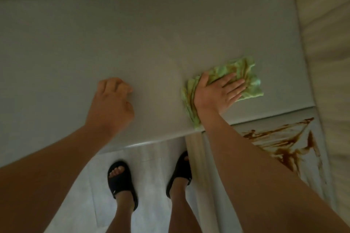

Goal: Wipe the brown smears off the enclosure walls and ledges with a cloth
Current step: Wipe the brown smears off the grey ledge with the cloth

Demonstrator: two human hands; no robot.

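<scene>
A crumpled light-green cloth (244,73), stained brown in places, lies on the wide grey ledge (132,43). My right hand (217,92) presses flat on the cloth with straight, spread fingers, near the ledge's right end. My left hand (111,100) rests on the same ledge further left, fingers curled under and holding nothing. Thick brown smears (284,143) streak a lower grey surface at the lower right, just past my right forearm. The ledge around the cloth looks free of smears.
Pale streaked walls (325,43) close in the ledge behind and on the right. Below the ledge's front edge is a light tiled floor (151,166) with my feet in black slides (121,178).
</scene>
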